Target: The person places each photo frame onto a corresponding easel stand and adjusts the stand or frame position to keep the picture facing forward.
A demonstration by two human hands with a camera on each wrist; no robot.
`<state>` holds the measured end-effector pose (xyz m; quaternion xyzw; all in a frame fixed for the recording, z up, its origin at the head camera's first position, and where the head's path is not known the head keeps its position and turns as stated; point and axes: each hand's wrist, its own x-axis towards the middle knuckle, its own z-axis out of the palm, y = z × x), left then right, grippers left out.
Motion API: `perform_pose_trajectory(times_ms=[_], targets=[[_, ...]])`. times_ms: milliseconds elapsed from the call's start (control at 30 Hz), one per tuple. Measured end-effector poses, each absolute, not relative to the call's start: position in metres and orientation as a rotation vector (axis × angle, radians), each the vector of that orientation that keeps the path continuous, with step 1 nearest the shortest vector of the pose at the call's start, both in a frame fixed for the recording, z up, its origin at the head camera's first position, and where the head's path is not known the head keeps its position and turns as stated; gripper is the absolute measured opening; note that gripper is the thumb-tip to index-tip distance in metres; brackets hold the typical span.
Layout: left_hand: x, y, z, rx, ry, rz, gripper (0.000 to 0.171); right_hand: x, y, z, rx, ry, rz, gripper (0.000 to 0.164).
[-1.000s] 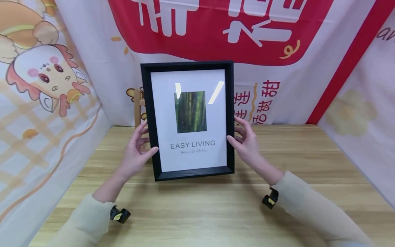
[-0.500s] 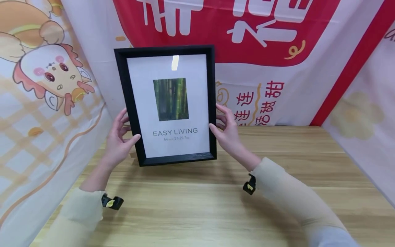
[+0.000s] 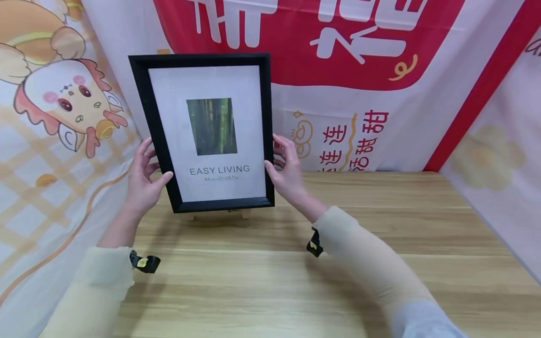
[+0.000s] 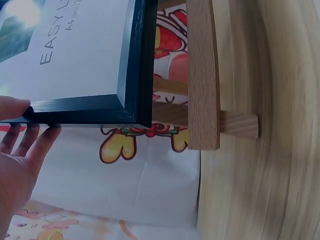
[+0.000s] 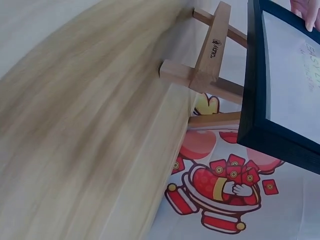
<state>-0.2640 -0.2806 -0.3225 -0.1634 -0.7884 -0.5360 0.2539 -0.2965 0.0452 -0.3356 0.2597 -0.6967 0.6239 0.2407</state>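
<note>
Two hands hold a black rectangular picture frame (image 3: 204, 131) with a deep, bevelled moulding in the head view, its bottom edge tilted and its front facing the wearer. The left hand (image 3: 145, 180) grips one side and the right hand (image 3: 288, 166) the other, both low down, each thumb laid on the front and the fingers bent round the side. Inside lies a smooth white sheet (image 3: 249, 126) with a dark green, nearly square bamboo picture and grey "EASY LIVING" lettering. A pale wooden stand (image 3: 220, 214) peeps out under the frame, above a glossy tabletop with streaky wood grain (image 3: 270, 281). Behind hangs a creased white cloth with a large red printed panel (image 3: 291, 61).

In the left wrist view, the left thumb presses the fine-ridged black moulding while fingertips meet its underside. The stand's flat, straight-edged bar, flecked with grain, crosses near the frame's bottom edge, and a strip of printed cloth shows between the two.

In the right wrist view, the frame's sharp mitred corner sits beside the stand, whose square-cut feet touch the tabletop and whose crossbar bears small dark lettering. Left-hand fingers lap the far side of the moulding; the right hand's hold is out of sight here
</note>
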Motion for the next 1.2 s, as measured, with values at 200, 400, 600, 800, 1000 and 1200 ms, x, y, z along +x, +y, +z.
perform_pose_trajectory(times_ms=[200,400,600,800,1000,1200], targets=[[-0.27,-0.29,-0.326,-0.407,-2.059,-1.574,0.084,-0.305,0.03,-0.338,0.746,-1.892,1.592,0.061],[-0.276,-0.295,-0.332,-0.419,-2.001,-1.617,0.083,-0.311,0.019,-0.345,0.769,-1.859,1.543,0.061],[-0.284,-0.297,-0.335,-0.361,-2.057,-1.553,0.084,-0.315,0.014,-0.355,0.739,-1.824,1.56,0.061],[-0.292,-0.3,-0.337,-0.325,-2.124,-1.5,0.084,-0.317,0.01,-0.361,0.704,-1.837,1.559,0.06],[-0.293,-0.303,-0.341,-0.254,-2.161,-1.479,0.087,-0.318,0.006,-0.362,0.695,-1.903,1.529,0.061],[-0.301,-0.303,-0.35,-0.307,-2.054,-1.523,0.085,-0.324,0.006,-0.365,0.678,-1.956,1.47,0.061]])
